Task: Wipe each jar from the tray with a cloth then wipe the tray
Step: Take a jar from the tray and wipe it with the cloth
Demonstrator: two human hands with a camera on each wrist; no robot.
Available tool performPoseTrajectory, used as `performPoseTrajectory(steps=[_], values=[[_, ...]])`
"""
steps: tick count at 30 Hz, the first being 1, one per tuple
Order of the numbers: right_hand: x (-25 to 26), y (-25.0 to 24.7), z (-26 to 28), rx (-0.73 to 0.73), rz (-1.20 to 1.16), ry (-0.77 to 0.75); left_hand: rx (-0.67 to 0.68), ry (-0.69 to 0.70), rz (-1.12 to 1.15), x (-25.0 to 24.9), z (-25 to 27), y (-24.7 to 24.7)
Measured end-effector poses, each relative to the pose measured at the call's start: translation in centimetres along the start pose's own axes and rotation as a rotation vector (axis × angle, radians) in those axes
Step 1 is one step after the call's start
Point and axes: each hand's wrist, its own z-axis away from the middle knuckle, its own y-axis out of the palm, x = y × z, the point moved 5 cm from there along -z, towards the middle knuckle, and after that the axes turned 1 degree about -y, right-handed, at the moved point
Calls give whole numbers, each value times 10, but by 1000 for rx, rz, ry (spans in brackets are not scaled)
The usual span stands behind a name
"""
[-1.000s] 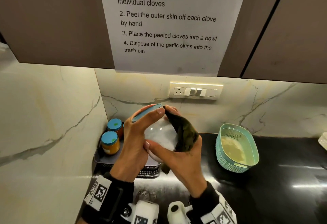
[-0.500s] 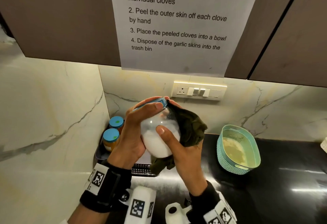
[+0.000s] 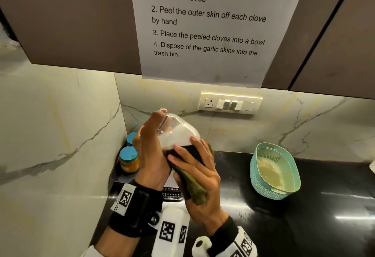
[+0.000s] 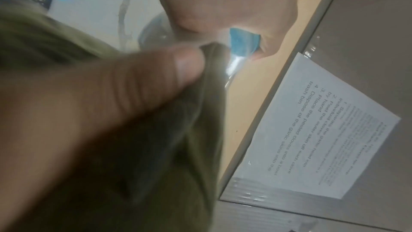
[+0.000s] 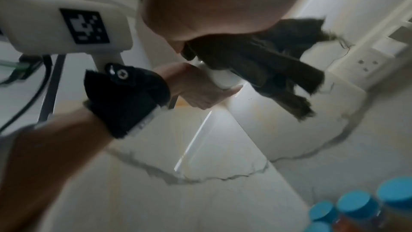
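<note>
A clear jar (image 3: 178,133) of white powder is held tilted in the air above the grey tray (image 3: 116,177). My left hand (image 3: 151,145) grips it at its blue lid (image 4: 243,43); the fingers curl over the lid in the left wrist view. My right hand (image 3: 194,167) holds a dark green cloth (image 3: 190,183) and presses it against the lower side of the jar. The cloth (image 5: 267,59) hangs from that hand. Two blue-lidded jars (image 3: 129,160) stand on the tray in the corner, partly hidden by my left hand.
A teal basket (image 3: 276,171) sits on the black counter (image 3: 304,226) to the right. Marble walls close the corner on the left and behind. A switch plate (image 3: 231,103) is on the back wall, and cabinets with a taped paper sheet (image 3: 203,23) hang overhead.
The jar has tipped over further in my left hand. My right hand has slid the cloth from the jar's right side down to its lower side.
</note>
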Motion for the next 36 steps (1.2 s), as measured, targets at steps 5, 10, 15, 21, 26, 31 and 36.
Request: performPoseTrajectory(steps=[5, 10, 15, 21, 26, 31, 36], values=[[-3, 9, -7, -386, -761, 534, 10, 8, 79, 1, -9, 7], [-26, 16, -26, -568, -938, 846, -27, 97, 107, 11, -6, 4], [-37, 18, -40, -429, -1161, 1087, -69, 93, 69, 17, -4, -7], [-30, 41, -28, -187, -1429, 1290, -126, 323, -151, 5, -3, -14], [-35, 44, -6, -205, -1399, 1399, -57, 580, -455, -3, 2, -8], [-42, 18, 18, -379, -1204, 1386, -80, 606, -456, 6, -2, -23], [-47, -1, 8, -432, -1018, 1263, -38, 531, -423, 25, 13, -28]])
